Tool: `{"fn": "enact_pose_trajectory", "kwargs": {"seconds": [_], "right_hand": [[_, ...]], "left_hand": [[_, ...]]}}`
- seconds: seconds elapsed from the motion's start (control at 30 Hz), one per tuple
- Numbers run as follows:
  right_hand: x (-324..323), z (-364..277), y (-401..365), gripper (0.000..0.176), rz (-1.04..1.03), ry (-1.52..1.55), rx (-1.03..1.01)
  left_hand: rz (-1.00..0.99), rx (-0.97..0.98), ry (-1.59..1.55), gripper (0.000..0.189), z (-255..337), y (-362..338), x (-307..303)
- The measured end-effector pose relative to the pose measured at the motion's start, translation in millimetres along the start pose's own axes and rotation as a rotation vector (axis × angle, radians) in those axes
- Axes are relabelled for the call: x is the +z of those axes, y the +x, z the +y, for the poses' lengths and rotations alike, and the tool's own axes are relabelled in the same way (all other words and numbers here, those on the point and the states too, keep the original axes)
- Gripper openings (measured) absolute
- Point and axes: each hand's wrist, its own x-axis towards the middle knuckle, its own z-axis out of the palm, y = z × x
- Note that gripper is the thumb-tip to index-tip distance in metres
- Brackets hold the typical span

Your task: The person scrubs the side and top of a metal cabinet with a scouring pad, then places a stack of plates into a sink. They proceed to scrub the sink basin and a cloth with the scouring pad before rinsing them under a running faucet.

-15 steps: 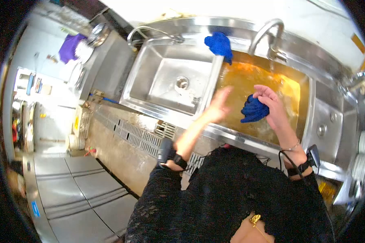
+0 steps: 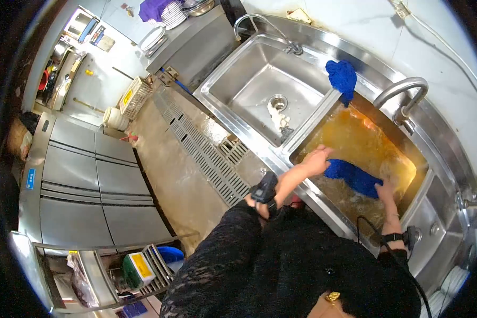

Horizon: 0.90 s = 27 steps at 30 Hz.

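A blue cloth [image 2: 353, 178] is stretched between my two hands over the middle basin, at the surface of cloudy yellow-brown water [image 2: 350, 130]. My left hand [image 2: 317, 161] is closed on one end of it, near the basin's left side. At the other end, my right hand [image 2: 387, 191] grips the cloth low over the water, with part of the fingers hidden by the cloth and blur. Another blue cloth [image 2: 341, 78] lies bunched on the back end of the divider between the basins, hanging slightly toward the water.
The left basin [image 2: 254, 58] has pale scraps [image 2: 278, 117] by its drain. A curved tap [image 2: 408, 87] rises behind the water. Another steel basin [image 2: 432, 233] adjoins on the right. Floor grating [image 2: 193, 138] and steel cabinets [image 2: 71, 169] lie to the left.
The cloth bunched in my right hand is now spread between both hands, lower at the water. My left hand, formerly free, has taken one end. The camera view has turned.
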Motion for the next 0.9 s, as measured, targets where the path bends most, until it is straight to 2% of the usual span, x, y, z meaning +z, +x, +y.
{"fn": "enact_pose_trajectory", "kwargs": {"seconds": [0.03,0.07,0.13,0.2,0.27,0.33,0.37,0.43,0.47,0.5,0.53,0.57,0.6,0.63,0.67,0.7,0.73,0.77,0.8,0.83,0.87,0.9], "right_hand": [[3.3,1.6,2.0,0.068,-0.038,-0.346,0.077],[12.7,1.5,7.6,0.068,-0.041,-0.344,0.071],[51.3,14.8,29.1,0.083,0.011,-0.181,0.14],[88.0,-14.1,21.1,0.086,0.004,-0.439,0.114],[102.6,-60.3,3.3,0.078,-0.108,-0.454,0.045],[111.8,-70.0,-1.6,0.064,-0.342,-0.385,-0.332],[104.6,-68.3,0.0,0.064,-0.342,-0.387,-0.327],[90.4,-62.9,-0.1,0.052,-0.682,0.163,-0.503],[88.2,-43.5,12.4,0.05,-0.627,0.102,-0.418],[66.6,-36.3,12.3,0.054,-0.503,0.183,-0.438],[70.0,-1.6,33.5,0.058,-0.308,0.129,-0.502],[57.7,11.3,32.6,0.056,0.007,-0.145,-0.4],[43.6,0.8,21.3,0.052,0.159,-0.092,-0.259],[29.6,-10.9,13.7,0.048,0.317,-0.051,-0.107],[52.7,29.6,39.4,0.042,0.457,-0.155,-0.041],[42.6,11.7,30.1,0.047,0.264,0.191,0.109],[61.5,3.4,23.8,0.048,0.493,0.008,0.13],[92.3,13.8,28.3,0.058,0.508,-0.109,0.223],[121.9,33.6,40.2,0.065,0.386,-0.153,0.227],[107.3,13.1,26.3,0.062,0.159,0.022,0.202],[105.6,0.8,21.1,0.055,0.059,0.071,0.165],[97.2,-8.3,20.1,0.05,-0.131,0.048,0.087]], "left_hand": [[-0.014,0.0,0.004,0.049,-3.8,-4.7,-0.8],[-0.012,-0.004,0.009,0.049,-6.7,-9.7,-0.6],[-0.025,-0.031,-0.066,0.048,-5.8,-25.0,-7.0],[-0.005,-0.008,-0.051,0.047,-2.3,-38.5,-9.8],[-0.02,-0.031,-0.025,0.045,1.0,-42.3,-9.3],[-0.015,-0.06,-0.074,0.042,12.6,-41.7,-12.0],[-0.053,-0.078,-0.109,0.041,16.1,-39.2,-12.5],[-0.128,-0.102,-0.155,0.037,24.0,-39.4,-13.0],[-0.137,-0.105,-0.158,0.037,24.2,-37.6,-14.4],[-0.138,-0.104,-0.138,0.037,22.2,-36.2,-12.2],[-0.145,-0.106,-0.125,0.037,19.8,-35.7,-6.7],[-0.106,-0.051,-0.068,0.038,11.1,-35.2,1.9],[-0.068,-0.015,-0.094,0.039,0.1,-33.9,12.2],[-0.13,-0.109,-0.114,0.038,11.3,-33.9,5.7],[-0.141,-0.055,-0.053,0.038,12.8,-31.7,6.0],[-0.102,-0.035,-0.068,0.036,11.5,-30.4,14.0],[-0.167,-0.119,-0.102,0.035,19.8,-26.8,15.8],[-0.207,-0.151,-0.1,0.035,26.1,-23.0,19.0],[-0.206,-0.091,-0.081,0.036,31.0,-19.8,23.0],[-0.27,-0.118,-0.103,0.042,34.3,-14.8,26.9],[-0.33,-0.149,-0.119,0.048,37.2,-10.6,31.6],[-0.348,-0.134,-0.126,0.048,38.6,-7.0,40.7]]}}
